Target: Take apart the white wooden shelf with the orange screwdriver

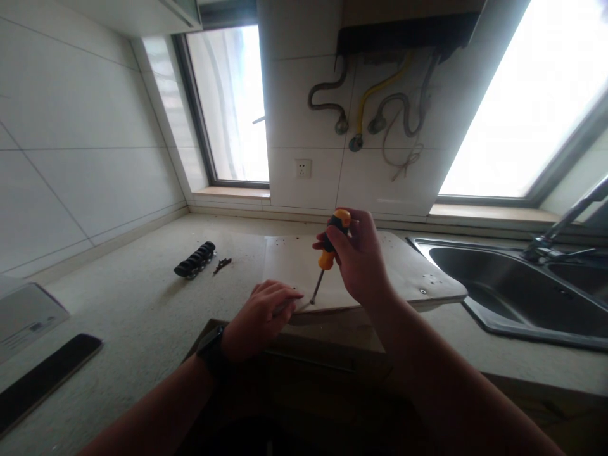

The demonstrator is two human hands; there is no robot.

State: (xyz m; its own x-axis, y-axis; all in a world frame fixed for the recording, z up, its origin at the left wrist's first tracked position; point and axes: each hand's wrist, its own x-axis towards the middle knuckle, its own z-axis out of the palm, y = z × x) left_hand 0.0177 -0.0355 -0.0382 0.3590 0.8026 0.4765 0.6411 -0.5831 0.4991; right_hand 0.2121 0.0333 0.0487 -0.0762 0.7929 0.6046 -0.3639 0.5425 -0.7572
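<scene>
My right hand [358,253] is wrapped round the orange-and-black handle of a screwdriver [327,258]. The screwdriver leans slightly, its tip down on a small screw or hole near the front edge of a white board [365,266]. At that board's front left edge, my left hand [261,313] pinches it, fingers on top and thumb lower, close to the screwdriver tip. The board lies flat on the countertop, with several small holes in its face and a metal fitting [422,291] near its right end.
A black ridged bit holder [194,259] and small dark pieces [221,265] lie left of the board. Farther left are a white box [33,316] and a long black object [52,373]. A steel sink [503,285] with a faucet [541,250] adjoins the board's right. Hoses [363,104] hang on the wall.
</scene>
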